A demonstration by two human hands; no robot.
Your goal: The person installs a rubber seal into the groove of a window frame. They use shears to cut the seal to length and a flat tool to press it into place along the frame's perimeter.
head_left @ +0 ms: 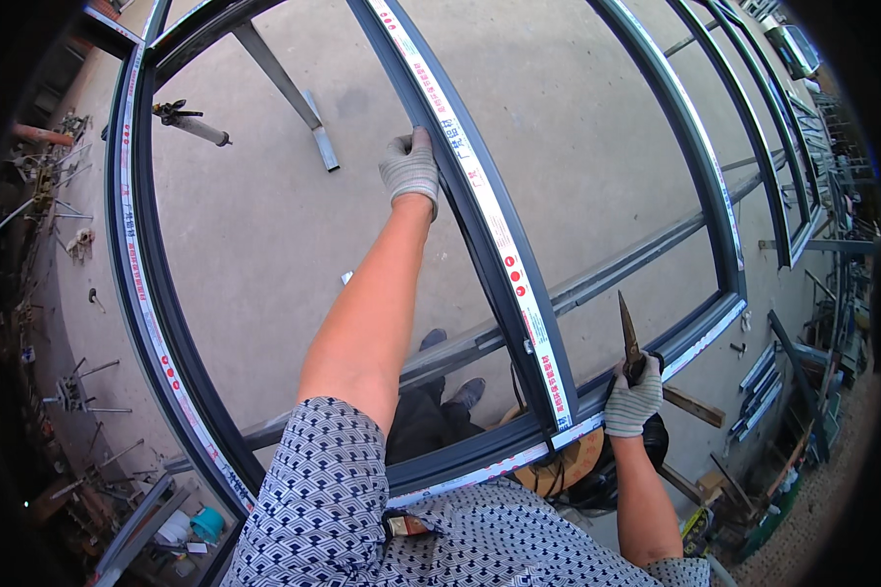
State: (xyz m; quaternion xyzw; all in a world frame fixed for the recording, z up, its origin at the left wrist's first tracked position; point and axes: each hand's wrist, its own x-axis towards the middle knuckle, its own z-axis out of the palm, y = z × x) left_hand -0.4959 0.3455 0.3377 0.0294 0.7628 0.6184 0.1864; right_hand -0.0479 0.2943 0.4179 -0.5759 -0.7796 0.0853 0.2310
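Over concrete floor (264, 254), a frame's mullion (500, 249) is seemingly being edge-fitted, left grip (408, 171) clenched against it, pointed scissors (630, 338) grasped by the right grip (634, 403); firm thumb pressure is judged needed next.

1. Soft, even light lies over the grey floor (587, 176) here, its shadows faint.
2. The metal frame (485, 186) looks crisp mid-view, yet bends visibly toward the blackened edges.
3. The left-hand clutter (69, 393) sinks into gloom, perhaps slightly blurred.
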